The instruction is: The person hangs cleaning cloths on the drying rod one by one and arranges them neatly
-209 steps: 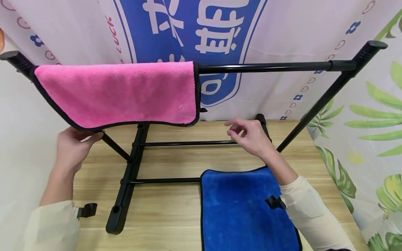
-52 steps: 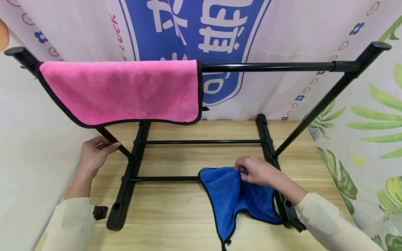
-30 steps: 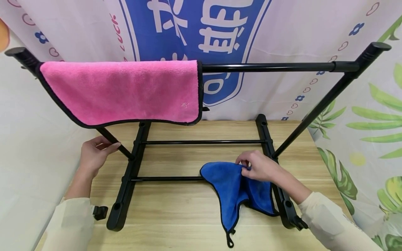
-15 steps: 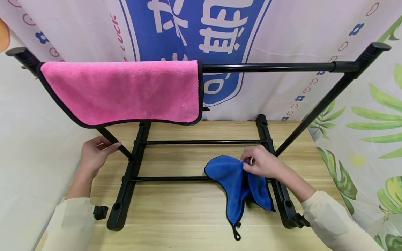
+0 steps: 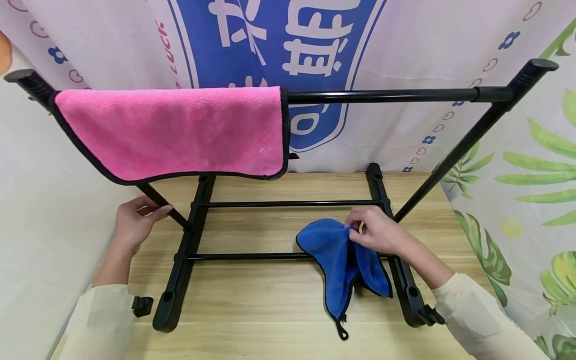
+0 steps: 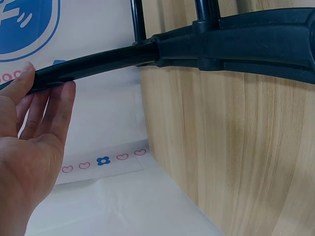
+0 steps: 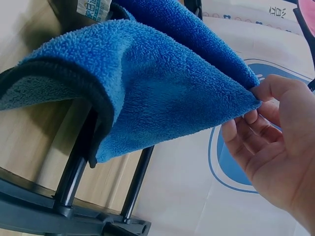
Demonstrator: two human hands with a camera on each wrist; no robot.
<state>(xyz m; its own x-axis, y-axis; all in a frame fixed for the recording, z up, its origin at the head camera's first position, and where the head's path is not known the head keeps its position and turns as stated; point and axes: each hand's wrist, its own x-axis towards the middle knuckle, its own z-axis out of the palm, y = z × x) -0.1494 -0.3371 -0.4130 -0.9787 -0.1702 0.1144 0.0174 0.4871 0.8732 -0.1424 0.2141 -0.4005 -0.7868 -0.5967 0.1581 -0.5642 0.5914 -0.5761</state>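
Note:
A black rack (image 5: 405,95) stands on the table, with a pink towel (image 5: 175,135) draped over the left half of its top bar. My left hand (image 5: 134,225) holds the rack's left post below that towel; in the left wrist view the thumb and fingers (image 6: 61,105) lie on opposite sides of the tube. My right hand (image 5: 375,230) pinches a blue towel (image 5: 335,265) near its middle, at a peak pulled up between thumb and fingers (image 7: 241,142). The rest of the cloth hangs in folds, its black-edged corner and loop dangling in front of the lower crossbar (image 5: 243,256).
The rack's two black feet (image 5: 166,310) stand on the wood-grain table (image 5: 225,320). A printed white and blue curtain (image 5: 405,45) hangs close behind, and a leaf-patterned sheet (image 5: 526,200) is on the right. In the right wrist view a white label (image 7: 93,9) shows on the blue towel.
My left hand has gone from the pink towel's lower edge down to the post. My right hand, empty at first, has gripped the flat-lying blue towel and raised it up and slightly right.

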